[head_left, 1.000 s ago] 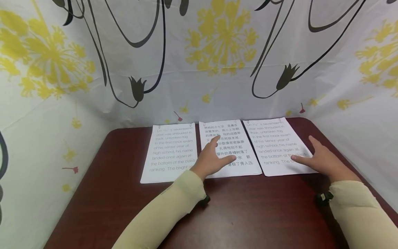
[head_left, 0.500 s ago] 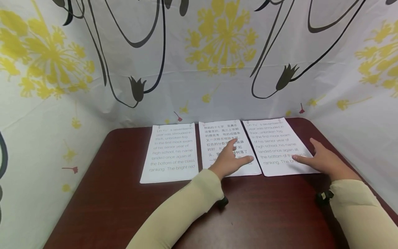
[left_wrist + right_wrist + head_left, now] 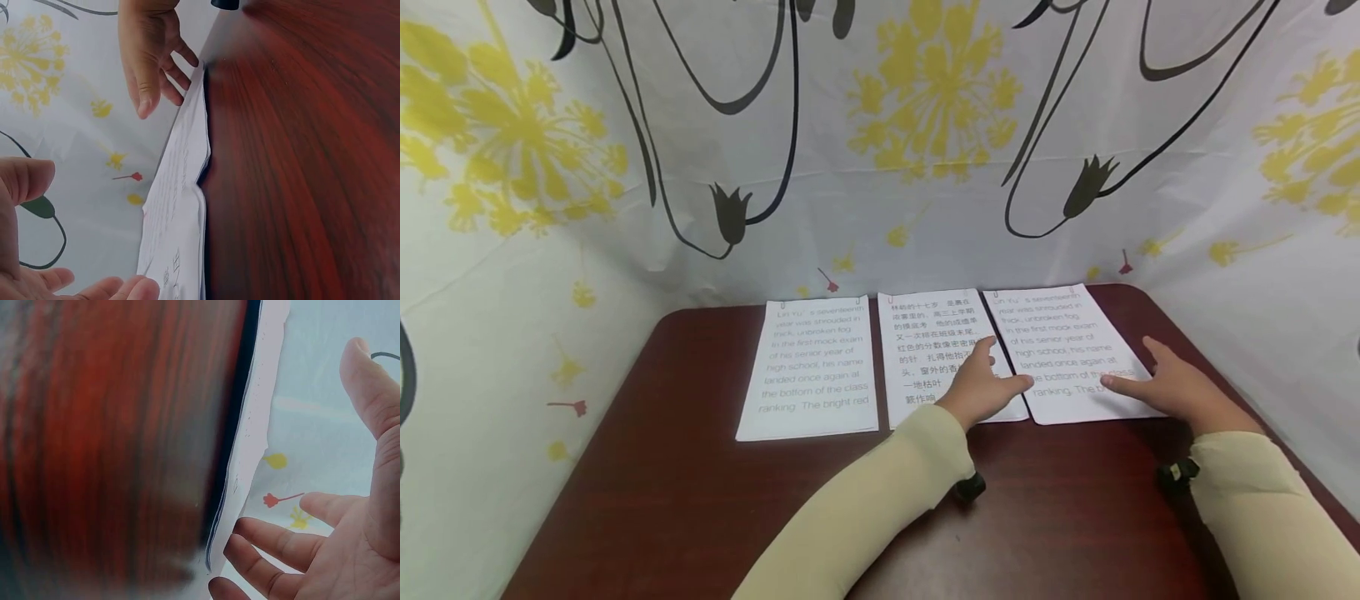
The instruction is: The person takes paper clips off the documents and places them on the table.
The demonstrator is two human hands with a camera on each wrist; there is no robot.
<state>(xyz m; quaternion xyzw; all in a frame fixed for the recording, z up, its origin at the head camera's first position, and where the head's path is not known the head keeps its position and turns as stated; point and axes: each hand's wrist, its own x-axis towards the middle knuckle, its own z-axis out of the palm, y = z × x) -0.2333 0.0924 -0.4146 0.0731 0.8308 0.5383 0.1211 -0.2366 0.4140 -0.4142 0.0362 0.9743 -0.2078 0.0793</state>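
Note:
Three paper stacks lie side by side toward the back of the table: a left one with English print (image 3: 816, 367), a middle one with Chinese print (image 3: 925, 350), and a right one with English print (image 3: 1056, 333). My left hand (image 3: 981, 387) is over the lower right part of the middle stack, thumb pointing toward the right stack. At the right stack's outer edge is my right hand (image 3: 1187, 396), thumb and fingers spread apart. The right wrist view shows its fingers (image 3: 281, 550) relaxed beside the papers' edge, grasping nothing.
Small clips (image 3: 996, 294) sit along the stacks' top edges. A dark reddish wooden table (image 3: 700, 508) bears the papers. Patterned white cloth (image 3: 820, 167) hangs behind it and at both sides. Each wrist carries a small black device (image 3: 1177, 473).
My left hand has moved right across the middle stack toward the right one, uncovering the left stack's corner. My right hand stays nearly in place. The papers lie as before.

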